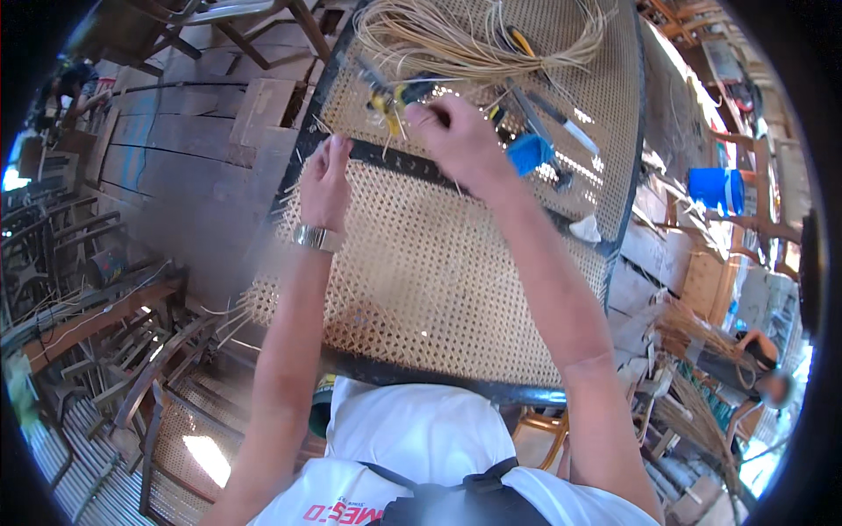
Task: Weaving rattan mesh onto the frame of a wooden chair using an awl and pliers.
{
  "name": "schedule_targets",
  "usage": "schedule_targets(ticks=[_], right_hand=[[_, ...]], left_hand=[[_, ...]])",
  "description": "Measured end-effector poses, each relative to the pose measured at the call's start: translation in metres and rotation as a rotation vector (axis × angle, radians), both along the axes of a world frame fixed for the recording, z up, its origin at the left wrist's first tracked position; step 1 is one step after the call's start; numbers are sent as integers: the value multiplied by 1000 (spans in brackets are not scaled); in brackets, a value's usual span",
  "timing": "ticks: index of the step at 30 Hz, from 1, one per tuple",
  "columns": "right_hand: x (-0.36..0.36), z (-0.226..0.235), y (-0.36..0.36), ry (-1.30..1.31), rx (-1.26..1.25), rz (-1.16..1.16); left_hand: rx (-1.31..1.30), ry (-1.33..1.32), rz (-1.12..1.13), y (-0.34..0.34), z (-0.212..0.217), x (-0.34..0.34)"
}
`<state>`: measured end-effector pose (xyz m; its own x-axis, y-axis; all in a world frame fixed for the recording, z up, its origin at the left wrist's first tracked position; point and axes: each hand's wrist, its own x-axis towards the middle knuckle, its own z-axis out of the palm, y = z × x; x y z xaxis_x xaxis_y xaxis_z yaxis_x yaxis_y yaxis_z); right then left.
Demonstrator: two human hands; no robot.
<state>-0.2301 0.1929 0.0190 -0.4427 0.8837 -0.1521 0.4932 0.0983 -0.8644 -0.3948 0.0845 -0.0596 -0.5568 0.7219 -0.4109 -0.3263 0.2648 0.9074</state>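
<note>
A woven cane panel with an open mesh lies in front of me on a dark-framed piece of furniture. My left hand, a metal watch on its wrist, is over the panel's left edge beside the dark crossbar. Its fingers are pressed together; whatever they grip is too small to make out. Higher and to the right, my right hand is curled closed just above the crossbar, its contents hidden. Beyond that hand lie yellow-and-black hand tools, partly blurred. Loose strand ends stick out along the panel's left edge.
A coil of cane strands lies on the far cane surface. Nearer are a knife-like tool and a blue object. Wooden chair frames crowd the left. A blue bucket and a person are at right; another person is far left.
</note>
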Motion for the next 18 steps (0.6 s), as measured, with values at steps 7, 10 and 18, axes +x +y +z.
schedule_targets(ticks=[7, 10, 18], right_hand=[[92, 16, -8, 335, -673, -262], [130, 6, -36, 473, -641, -313], [192, -41, -50, 772, -743, -352]], left_hand=[[275, -7, -568, 22, 31, 86], [76, 276, -743, 16, 32, 101], [232, 494, -491, 69, 57, 102]])
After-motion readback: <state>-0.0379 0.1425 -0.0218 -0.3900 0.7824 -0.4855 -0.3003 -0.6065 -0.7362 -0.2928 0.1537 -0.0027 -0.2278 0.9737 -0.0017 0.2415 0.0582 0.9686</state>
